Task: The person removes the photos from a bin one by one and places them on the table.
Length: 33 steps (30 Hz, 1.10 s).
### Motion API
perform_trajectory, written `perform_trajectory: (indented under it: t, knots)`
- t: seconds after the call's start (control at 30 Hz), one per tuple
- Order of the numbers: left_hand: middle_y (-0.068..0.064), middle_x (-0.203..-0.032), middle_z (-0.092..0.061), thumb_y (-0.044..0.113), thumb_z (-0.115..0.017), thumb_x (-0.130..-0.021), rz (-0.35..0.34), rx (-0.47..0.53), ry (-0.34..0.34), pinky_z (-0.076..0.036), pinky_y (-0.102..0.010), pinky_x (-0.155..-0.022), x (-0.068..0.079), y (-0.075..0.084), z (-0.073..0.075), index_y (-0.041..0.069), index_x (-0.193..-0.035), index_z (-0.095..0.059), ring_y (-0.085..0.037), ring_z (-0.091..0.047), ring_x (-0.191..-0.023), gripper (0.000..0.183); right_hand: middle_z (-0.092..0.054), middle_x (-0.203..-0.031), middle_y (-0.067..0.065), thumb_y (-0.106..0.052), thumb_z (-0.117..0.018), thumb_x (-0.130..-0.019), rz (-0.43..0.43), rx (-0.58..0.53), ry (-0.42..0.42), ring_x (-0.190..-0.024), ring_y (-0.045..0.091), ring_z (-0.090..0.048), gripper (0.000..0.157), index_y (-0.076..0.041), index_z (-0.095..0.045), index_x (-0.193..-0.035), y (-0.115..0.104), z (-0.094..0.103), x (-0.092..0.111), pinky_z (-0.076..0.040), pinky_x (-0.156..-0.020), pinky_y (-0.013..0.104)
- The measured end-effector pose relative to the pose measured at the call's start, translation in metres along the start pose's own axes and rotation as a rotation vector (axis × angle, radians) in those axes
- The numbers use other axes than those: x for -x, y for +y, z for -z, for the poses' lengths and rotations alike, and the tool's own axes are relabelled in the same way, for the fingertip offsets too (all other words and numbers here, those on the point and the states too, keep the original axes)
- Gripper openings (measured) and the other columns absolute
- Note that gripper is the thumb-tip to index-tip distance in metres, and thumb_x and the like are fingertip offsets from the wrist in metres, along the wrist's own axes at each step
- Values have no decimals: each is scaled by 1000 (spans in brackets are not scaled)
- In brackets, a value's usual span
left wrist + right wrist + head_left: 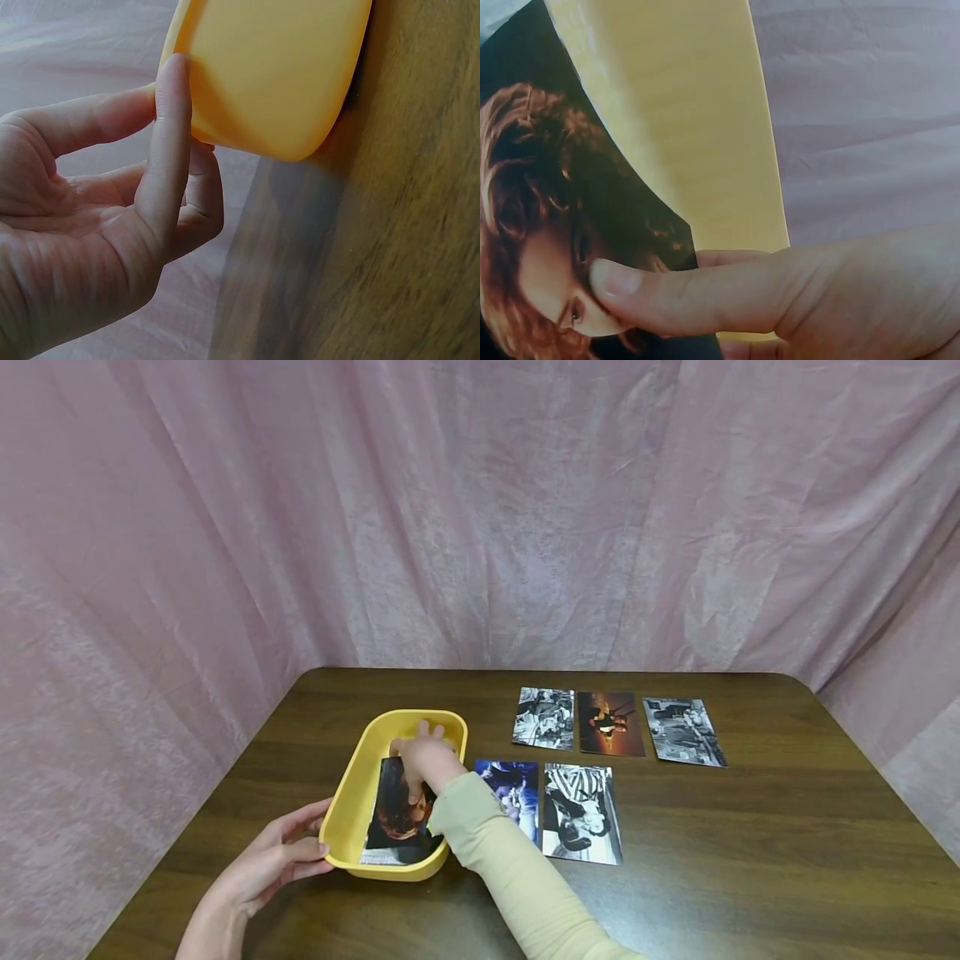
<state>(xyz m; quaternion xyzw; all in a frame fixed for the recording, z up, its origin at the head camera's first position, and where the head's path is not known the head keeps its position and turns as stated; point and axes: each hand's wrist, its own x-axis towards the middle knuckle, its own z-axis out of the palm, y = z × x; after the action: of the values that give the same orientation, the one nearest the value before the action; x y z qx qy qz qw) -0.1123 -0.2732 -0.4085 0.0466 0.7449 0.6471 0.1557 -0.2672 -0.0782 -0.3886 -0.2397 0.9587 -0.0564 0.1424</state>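
Observation:
A yellow tray [351,793] sits on the left part of the table, tilted a little in the head view. My left hand [262,867] pinches its near left corner, thumb on one side of the rim and fingers on the other. Inside the tray, my right hand [429,757] holds a dark photo card [390,806] showing a person with reddish hair. In the right wrist view the thumb [675,296] presses on the picture side, while the other fingers are mostly hidden behind the card. Another card with a pale edge [384,857] shows underneath it.
Right of the tray lie a blue-toned card [517,793], partly covered by the right sleeve [517,877], and a black-and-white card [579,827]. Behind them lie two more black-and-white cards [543,718] [684,731] and an orange-brown card [611,724]. A pink curtain [525,527] hangs behind the brown table [787,827].

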Motion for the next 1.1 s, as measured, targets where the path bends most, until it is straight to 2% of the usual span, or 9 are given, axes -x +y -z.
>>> perform_trajectory:
  t: [0.13, 0.27, 0.37, 0.47, 0.53, 0.67, 0.73, 0.9, 1.1]
  knots:
    - [-2, -116, -50, -1, -51, -93, 5, 4, 3, -60, -29, -84, 2, 1, 0, -14, -152, -6, -12, -67, -98, 74, -47, -130, 14, -16, -83, -78, -17, 25, 59, -107, 31, -46, 57, -29, -61, -129, -5, -2, 0, -54, -75, 40]
    - [-3, -116, -49, -2, -51, -93, 21, 2, 16, -60, -28, -84, 2, 2, 0, -14, -152, -7, -12, -67, -98, 75, -63, -114, 14, -14, -60, -96, -3, 95, 183, -92, 27, -60, 25, -19, -70, -118, -7, -4, -2, -54, -68, 35]
    - [-4, -115, -49, -1, -52, -93, 23, 5, 16, -60, -29, -85, 1, 3, -1, -14, -152, -7, -12, -68, -97, 76, -72, -95, 8, -11, -57, -96, 27, 107, 241, -78, 21, -66, 17, -13, -74, -99, -3, 1, -5, -52, -59, 30]
    - [-4, -115, -49, 0, -52, -93, 24, 9, 10, -60, -29, -85, 1, 4, -1, -14, -152, -7, -13, -68, -98, 76, -71, -86, 3, -4, -63, -89, 73, 72, 184, -68, 13, -59, 12, -11, -72, -85, 3, 13, -8, -44, -51, 23]
    - [-4, -116, -49, 0, -52, -93, 25, 8, 13, -60, -29, -85, 1, 4, -2, -14, -152, -7, -13, -68, -98, 76, -70, -95, 6, 1, -67, -85, 108, -29, 91, -65, 14, -54, 13, -9, -72, -91, 9, 24, -8, -42, -50, 22]
    - [-5, -117, -48, 0, -52, -93, 33, 2, 22, -59, -29, -85, 0, 4, -3, -13, -152, -7, -13, -68, -98, 76, -61, -125, 13, 8, -68, -83, 185, -292, -51, -61, 14, -56, 35, -11, -71, -111, 27, 46, -3, -58, -65, 28]
    - [-5, -117, -47, 0, -52, -93, 37, -1, 25, -59, -28, -85, -1, 4, -3, -13, -152, -7, -13, -67, -98, 76, -62, -114, 17, 10, -67, -83, 217, -443, -78, -58, 15, -61, 40, -11, -69, -117, 40, 53, 1, -62, -73, 35]
    - [-4, -116, -47, 1, -53, -93, 49, -5, 40, -60, -29, -84, 0, 3, -2, -12, -153, -7, -13, -67, -98, 76, -58, -72, 9, 8, -69, -84, 310, -687, -55, -59, 17, -67, 41, -8, -67, -121, 76, 68, 8, -62, -76, 43]
    - [-5, -116, -47, 1, -54, -93, 47, -4, 37, -59, -29, -85, 0, 1, -2, -12, -153, -8, -13, -67, -98, 77, -72, -94, 19, 0, -70, -87, 312, -824, 38, -64, 20, -72, 40, -8, -66, -126, 131, 82, 29, -62, -70, 39]
